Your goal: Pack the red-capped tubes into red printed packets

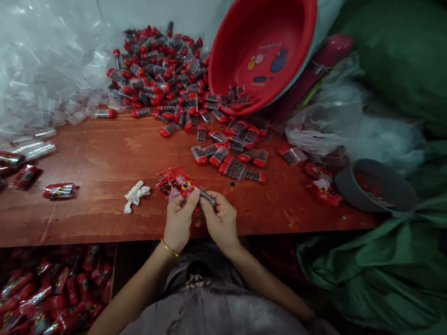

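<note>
Close to the table's front edge, my left hand pinches several red printed plastic bags, which fan out beyond its fingers. A small clear tube with dark contents is held between the thumb and fingers of my right hand. One end of the tube meets the bags beside my left thumb; whether it is inside one I cannot tell. Just beyond my hands lie loose red-capped tubes. A crumpled white piece rests to the left of the bags.
A large heap of red-capped tubes leads to a tilted red basin. Clear plastic pieces pile up at the back left. Filled red packets lie leftward, many more in a box below. A grey bowl stands right.
</note>
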The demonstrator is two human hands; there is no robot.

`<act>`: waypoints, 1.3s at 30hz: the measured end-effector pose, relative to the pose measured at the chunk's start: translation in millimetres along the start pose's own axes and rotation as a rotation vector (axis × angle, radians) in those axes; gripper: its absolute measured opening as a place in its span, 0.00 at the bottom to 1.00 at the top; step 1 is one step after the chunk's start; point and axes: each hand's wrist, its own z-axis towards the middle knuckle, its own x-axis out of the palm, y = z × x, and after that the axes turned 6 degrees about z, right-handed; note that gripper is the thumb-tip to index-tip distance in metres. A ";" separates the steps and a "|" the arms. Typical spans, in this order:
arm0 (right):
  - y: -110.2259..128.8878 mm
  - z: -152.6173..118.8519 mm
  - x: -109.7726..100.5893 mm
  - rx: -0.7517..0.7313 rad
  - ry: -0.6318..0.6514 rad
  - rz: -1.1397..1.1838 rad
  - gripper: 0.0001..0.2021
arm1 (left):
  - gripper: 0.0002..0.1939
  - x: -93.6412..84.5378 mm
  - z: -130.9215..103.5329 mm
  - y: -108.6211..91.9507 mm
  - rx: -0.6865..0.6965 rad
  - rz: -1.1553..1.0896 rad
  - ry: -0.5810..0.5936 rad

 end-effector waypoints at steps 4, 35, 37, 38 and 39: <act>-0.4 -0.1 -1.4 -0.012 0.088 0.006 0.12 | 0.22 -3.2 0.9 -13.9 -0.025 -0.020 0.020; 0.8 -0.2 -16.7 0.051 0.199 0.143 0.13 | 0.24 -5.6 -6.1 2.9 0.018 0.113 0.120; 2.5 -1.3 -17.1 0.046 0.198 0.156 0.13 | 0.24 -7.3 -3.0 -1.9 0.050 0.068 0.105; 2.6 -1.9 -17.1 0.043 0.193 0.164 0.12 | 0.23 -7.6 -1.4 -4.2 0.070 0.065 0.102; 2.2 -2.4 -17.0 0.043 0.188 0.170 0.12 | 0.23 -7.5 -0.2 -6.0 0.082 0.076 0.104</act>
